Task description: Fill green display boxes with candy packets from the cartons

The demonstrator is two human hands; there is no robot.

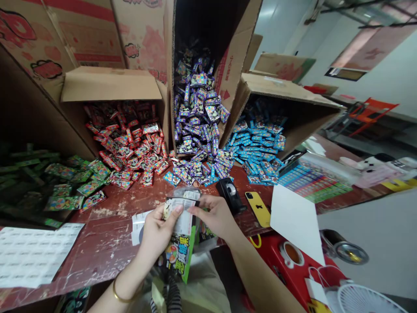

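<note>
My left hand [159, 232], with a gold bangle at the wrist, grips a black and green candy packet [181, 256] by its upper left part. The thumb lies on a white barcode label [185, 222] on the packet's face. From the other side my right hand [216, 216] pinches the packet's upper right edge with thumb and fingers. Behind it, a second similar packet [205, 232] is partly hidden. White paper slips [138, 228] lie beside my left hand, and a black tape dispenser [230, 193] stands just past my right hand.
Cardboard boxes spill red [130, 148], purple [198, 117], blue [260, 145] and green candy boxes [78, 182] onto the table. A label sheet [35, 252] lies left. At right are a yellow phone [258, 209], white paper [295, 219], a cup [291, 254] and a fan [368, 300].
</note>
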